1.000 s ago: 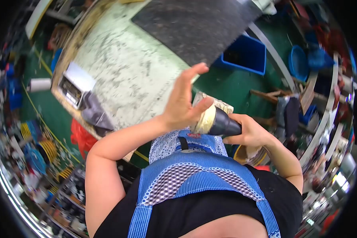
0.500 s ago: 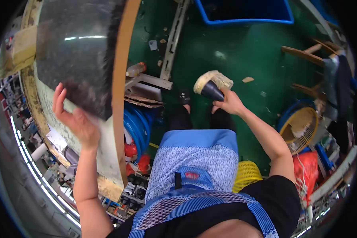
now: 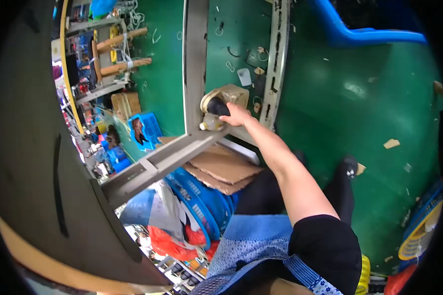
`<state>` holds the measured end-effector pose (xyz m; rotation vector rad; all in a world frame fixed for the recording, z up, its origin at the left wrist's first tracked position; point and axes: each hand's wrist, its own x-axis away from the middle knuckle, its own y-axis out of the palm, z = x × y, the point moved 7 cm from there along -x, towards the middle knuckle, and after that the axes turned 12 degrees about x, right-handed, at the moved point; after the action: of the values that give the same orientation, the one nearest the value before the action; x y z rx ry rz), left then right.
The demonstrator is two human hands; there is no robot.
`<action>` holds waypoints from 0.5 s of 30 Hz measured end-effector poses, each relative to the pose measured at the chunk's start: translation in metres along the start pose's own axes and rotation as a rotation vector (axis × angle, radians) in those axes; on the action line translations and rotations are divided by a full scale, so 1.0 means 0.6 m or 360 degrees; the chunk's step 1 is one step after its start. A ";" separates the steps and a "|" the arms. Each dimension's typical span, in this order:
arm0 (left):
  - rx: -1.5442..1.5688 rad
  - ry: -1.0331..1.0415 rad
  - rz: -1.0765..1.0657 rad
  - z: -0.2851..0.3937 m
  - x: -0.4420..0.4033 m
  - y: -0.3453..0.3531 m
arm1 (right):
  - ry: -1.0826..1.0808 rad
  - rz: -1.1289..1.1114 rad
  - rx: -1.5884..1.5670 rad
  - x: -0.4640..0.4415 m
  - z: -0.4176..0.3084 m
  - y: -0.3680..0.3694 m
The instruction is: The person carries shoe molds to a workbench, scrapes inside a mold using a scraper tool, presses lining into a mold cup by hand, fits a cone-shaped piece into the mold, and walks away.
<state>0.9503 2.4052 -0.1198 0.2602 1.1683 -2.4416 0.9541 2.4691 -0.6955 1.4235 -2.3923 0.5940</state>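
Observation:
My right hand (image 3: 237,115) is closed on the tapered black handle of a thing with a wide cream-coloured head (image 3: 211,100); its exact kind I cannot make out. The head's shiny, pale brown part extends behind and to the right of the handle. It is down low, by the corner of a grey metal frame (image 3: 196,73) under the bench. A small clear bottle (image 3: 212,122) with a pale cap lies just below the hand, against the frame. Whether the head rests on anything is hard to tell. My left hand is out of view.
The dark underside of the bench (image 3: 83,172) fills the left. Flattened cardboard (image 3: 221,164), blue reels (image 3: 194,194) and red bags (image 3: 172,243) lie below the frame. A blue bin (image 3: 384,37) is at upper right, and a blue basket (image 3: 145,130) stands beyond the frame.
My view has dropped and turned left, under the bench. My right hand has carried the black-handled thing from the open floor area to the metal frame beside the bottle. My left hand has left the view.

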 end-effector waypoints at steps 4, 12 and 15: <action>-0.0053 0.0036 -0.0060 -0.014 -0.002 0.024 | 0.0004 -0.0122 0.0164 -0.056 0.016 0.028; 0.0007 0.0051 -0.0031 0.017 -0.003 -0.019 | 0.0384 0.0712 0.0338 0.217 0.034 -0.087; 0.0007 0.0075 -0.0057 0.036 -0.007 -0.034 | 0.0732 0.0539 0.0326 0.411 0.072 -0.101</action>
<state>0.9453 2.4013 -0.0904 0.3025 1.1975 -2.4815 0.8908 2.2343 -0.6103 0.8235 -2.2439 1.1400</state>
